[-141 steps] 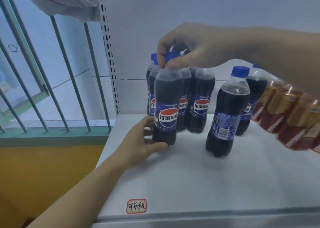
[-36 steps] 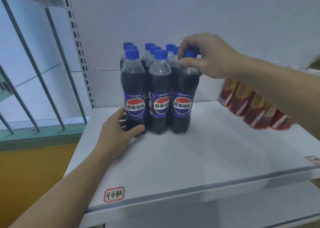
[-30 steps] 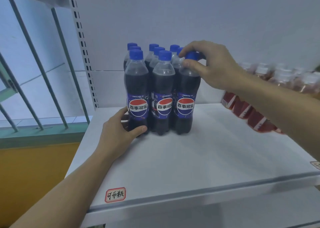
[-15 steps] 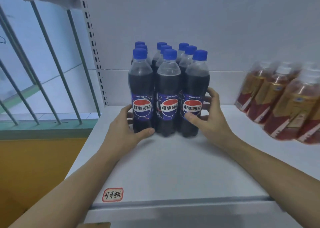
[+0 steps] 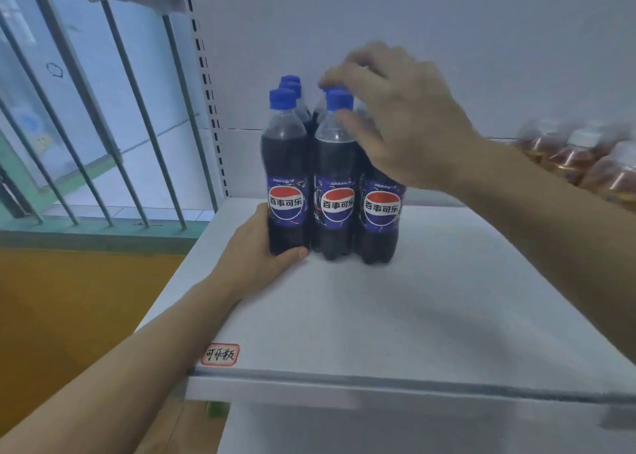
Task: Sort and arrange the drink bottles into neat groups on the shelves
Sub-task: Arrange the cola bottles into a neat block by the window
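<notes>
Change: right hand [image 5: 406, 119] rose from the cola bottles' [image 5: 330, 178] side to their caps, grip loose (blurred).
Left hand [image 5: 265, 243]: cupped the front-left bottle's base.
Meaning: cola group looked nearly squared.

dark cola bottles [image 5: 335, 192], blue caps [image 5: 282, 98]

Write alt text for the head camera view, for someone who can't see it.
Two bare hands tidy a tight block of cola bottles on a white shelf: the left hand wraps the front-left bottle's base, the right hand hovers over the caps. Blurred amber bottles stand at far right.
</notes>
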Demonstrator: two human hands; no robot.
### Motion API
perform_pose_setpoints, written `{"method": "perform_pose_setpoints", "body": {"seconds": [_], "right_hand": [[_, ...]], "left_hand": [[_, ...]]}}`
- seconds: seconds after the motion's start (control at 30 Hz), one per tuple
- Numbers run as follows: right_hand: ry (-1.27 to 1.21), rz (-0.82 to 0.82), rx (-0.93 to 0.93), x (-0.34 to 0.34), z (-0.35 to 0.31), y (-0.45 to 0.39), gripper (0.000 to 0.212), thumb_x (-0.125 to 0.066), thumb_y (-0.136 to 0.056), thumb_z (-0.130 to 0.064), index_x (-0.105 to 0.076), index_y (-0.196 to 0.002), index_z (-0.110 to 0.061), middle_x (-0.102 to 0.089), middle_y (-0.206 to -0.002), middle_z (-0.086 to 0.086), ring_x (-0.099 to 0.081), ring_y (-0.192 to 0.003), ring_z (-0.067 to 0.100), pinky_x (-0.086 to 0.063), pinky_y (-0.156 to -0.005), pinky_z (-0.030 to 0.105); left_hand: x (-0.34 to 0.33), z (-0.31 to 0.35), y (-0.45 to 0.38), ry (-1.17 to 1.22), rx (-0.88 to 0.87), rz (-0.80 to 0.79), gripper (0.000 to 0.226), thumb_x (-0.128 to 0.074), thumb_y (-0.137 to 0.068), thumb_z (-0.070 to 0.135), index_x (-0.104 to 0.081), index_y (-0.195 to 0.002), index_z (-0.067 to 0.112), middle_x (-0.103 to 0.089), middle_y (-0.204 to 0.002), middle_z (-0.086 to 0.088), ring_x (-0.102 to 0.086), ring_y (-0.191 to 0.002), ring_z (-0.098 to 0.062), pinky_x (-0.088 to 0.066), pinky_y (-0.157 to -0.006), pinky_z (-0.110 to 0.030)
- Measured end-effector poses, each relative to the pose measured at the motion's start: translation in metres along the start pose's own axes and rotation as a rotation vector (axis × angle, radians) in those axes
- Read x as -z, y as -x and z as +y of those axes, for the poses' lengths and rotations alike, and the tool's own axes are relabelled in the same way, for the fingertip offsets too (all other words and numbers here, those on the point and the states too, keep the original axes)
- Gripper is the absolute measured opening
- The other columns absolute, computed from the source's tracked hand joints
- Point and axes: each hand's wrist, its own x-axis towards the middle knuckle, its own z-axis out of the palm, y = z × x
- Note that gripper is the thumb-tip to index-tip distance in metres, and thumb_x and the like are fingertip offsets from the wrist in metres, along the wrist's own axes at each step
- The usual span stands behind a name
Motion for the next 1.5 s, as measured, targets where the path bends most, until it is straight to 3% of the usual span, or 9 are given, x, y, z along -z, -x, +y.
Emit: {"method": "perform_pose_setpoints", "body": {"seconds": [0.17,0.33,0.73,0.83,0.93,1.03,1.17,1.33,1.5], "right_hand": [[-0.027,-0.512,-0.051,0.002,0.009,-0.062,0.016,-0.058,-0.1,-0.03,-0.073,-0.106,-0.032,-0.07,-0.112,0.001,-0.056,-0.095,0.021,-0.039,-0.08,0.031],[-0.065,-0.5,-0.04,-0.004,0.016,-0.066,0.008,-0.062,-0.098,-0.036,-0.066,-0.091,-0.037,-0.064,-0.1,-0.007,-0.055,-0.088,0.019,-0.033,-0.063,0.022],[-0.065,-0.454,-0.053,-0.005,0.012,-0.057,0.013,-0.057,-0.102,-0.04,-0.064,-0.109,-0.032,-0.061,-0.106,-0.004,-0.053,-0.092,0.02,-0.037,-0.078,0.032],[-0.135,-0.176,-0.087,-0.004,0.016,-0.044,0.037,-0.056,-0.099,-0.045,-0.056,-0.132,-0.029,-0.056,-0.11,-0.003,-0.052,-0.098,0.015,-0.042,-0.085,0.034],[-0.348,0.491,-0.168,-0.014,0.021,-0.011,0.024,-0.057,-0.096,-0.02,-0.061,-0.117,-0.008,-0.062,-0.106,0.006,-0.058,-0.095,0.015,-0.047,-0.084,0.025],[-0.568,0.701,-0.477,-0.04,0.036,0.031,0.012,-0.051,-0.098,-0.008,-0.053,-0.11,-0.01,-0.06,-0.104,0.011,-0.057,-0.094,0.017,-0.05,-0.08,0.031],[-0.805,0.546,-0.913,-0.079,0.063,0.062,0.009,-0.043,-0.103,-0.028,-0.051,-0.107,-0.025,-0.06,-0.101,-0.001,-0.059,-0.093,0.018,-0.05,-0.08,0.034],[-1.286,0.13,-1.254,-0.124,0.071,0.064,0.04,-0.042,-0.104,-0.044,-0.062,-0.124,-0.015,-0.069,-0.121,0.007,-0.069,-0.106,0.025,-0.055,-0.098,0.044],[-1.536,-0.005,-1.34,-0.148,0.06,0.076,0.055,-0.047,-0.101,-0.052,-0.083,-0.072,-0.021,-0.079,-0.081,0.003,-0.076,-0.07,0.016,-0.061,-0.062,0.029]], "left_hand": [[0.001,-0.001,0.001,0.0,-0.022,-0.004,0.076,-0.086,-0.078,0.04,-0.046,-0.139,0.022,-0.063,-0.135,0.003,-0.062,-0.113,-0.019,-0.046,-0.09,-0.027],[0.001,-0.007,-0.001,-0.002,-0.033,0.008,0.078,-0.087,-0.076,0.043,-0.046,-0.14,0.023,-0.064,-0.133,0.004,-0.058,-0.103,-0.01,-0.043,-0.082,-0.019],[0.001,-0.011,-0.004,0.015,-0.043,-0.005,0.075,-0.086,-0.078,0.043,-0.047,-0.139,0.026,-0.059,-0.121,0.018,-0.059,-0.099,-0.005,-0.041,-0.077,-0.008],[0.001,-0.01,-0.003,0.038,-0.046,-0.004,0.076,-0.087,-0.078,0.04,-0.047,-0.14,0.024,-0.06,-0.123,0.016,-0.06,-0.103,-0.01,-0.043,-0.082,-0.016],[0.003,-0.006,-0.003,0.066,-0.013,-0.024,0.079,-0.087,-0.077,0.04,-0.045,-0.142,0.024,-0.059,-0.124,0.015,-0.059,-0.105,-0.01,-0.045,-0.086,-0.021],[0.006,0.001,0.001,0.147,0.03,-0.033,0.068,-0.075,-0.084,0.055,-0.044,-0.14,0.03,-0.06,-0.118,0.02,-0.062,-0.101,0.001,-0.044,-0.079,-0.01],[0.016,0.008,-0.013,0.55,0.29,0.103,0.064,-0.031,-0.099,0.067,-0.051,-0.14,0.021,-0.063,-0.128,-0.005,-0.063,-0.119,-0.018,-0.052,-0.099,-0.034],[0.023,0.008,-0.076,1.057,0.523,0.103,0.067,-0.027,-0.104,0.063,-0.053,-0.145,0.015,-0.061,-0.142,-0.01,-0.058,-0.129,-0.03,-0.041,-0.115,-0.051],[-0.007,0.007,-0.086,1.138,0.457,0.085,0.058,-0.041,-0.102,0.056,-0.084,-0.078,0.026,-0.08,-0.087,-0.003,-0.077,-0.075,-0.018,-0.061,-0.063,-0.031]]}}
